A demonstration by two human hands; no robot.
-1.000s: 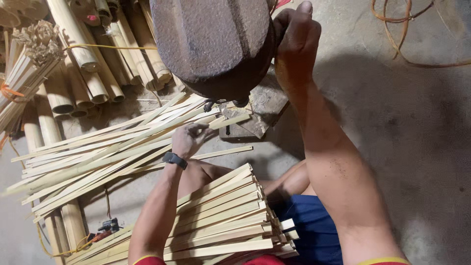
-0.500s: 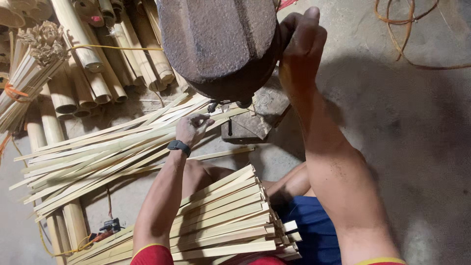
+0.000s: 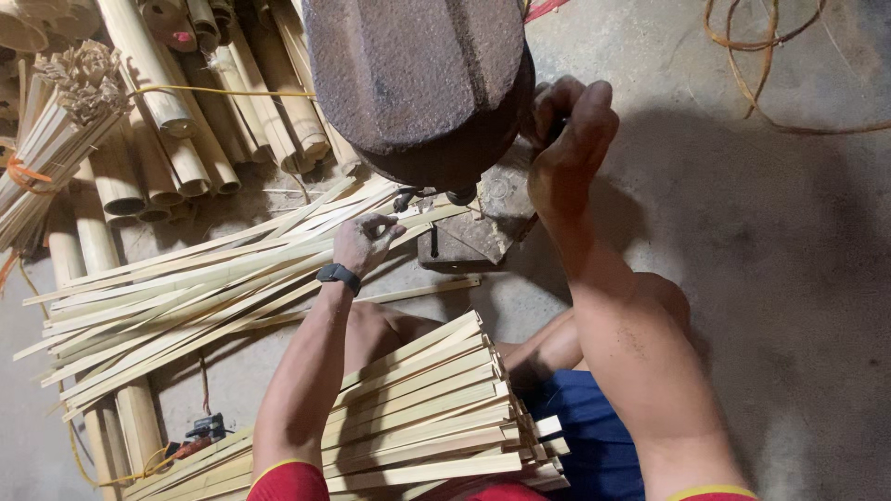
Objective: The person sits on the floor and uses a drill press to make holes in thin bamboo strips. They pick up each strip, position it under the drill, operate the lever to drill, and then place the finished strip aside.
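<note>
The bamboo strip (image 3: pixel 278 255) lies on the floor pile under the rusty machine (image 3: pixel 418 83), looks thin, light and bendy with sharp edges, so pinch it near its end as your left hand (image 3: pixel 364 241) does, while your right hand (image 3: pixel 568 139) wraps something hidden.

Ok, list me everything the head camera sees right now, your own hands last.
rusty machine head: one, brown, top centre, above a metal base block.
loose bamboo strips: many, pale yellow, fanned on the floor at left.
stacked bamboo strips: one pile, pale, bottom centre over the lap.
bamboo tubes: many, tan, top left.
tied strip bundle: one, pale, far left.
cord: loose loops, orange-tan, top right on the concrete floor.
wristband: one, black, left wrist.
left hand: grip on strip ends beside the base block.
right hand: closed on something at the machine's side; what it holds is hidden.
</note>
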